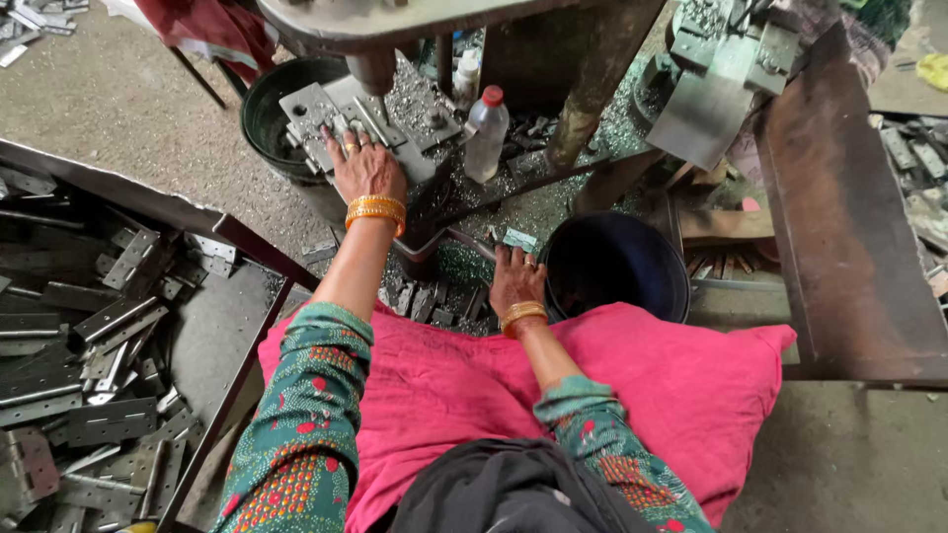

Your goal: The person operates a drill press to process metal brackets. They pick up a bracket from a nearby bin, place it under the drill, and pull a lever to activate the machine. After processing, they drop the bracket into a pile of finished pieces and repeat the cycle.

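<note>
Steel hinge plates (99,365), too heaped and overlapping to count, fill the tray at left. The left hand (363,166) lies flat, fingers spread, on one drilled plate (316,111) on the press bed, its long axis running away toward upper left. The right hand (513,278) pinches one small plate (519,240) just beside the single dark bucket (614,265); its orientation is hard to make out.

Grey concrete floor (118,99), rusty steel bench (839,227) at right, daylight, metal shavings scattered.
</note>
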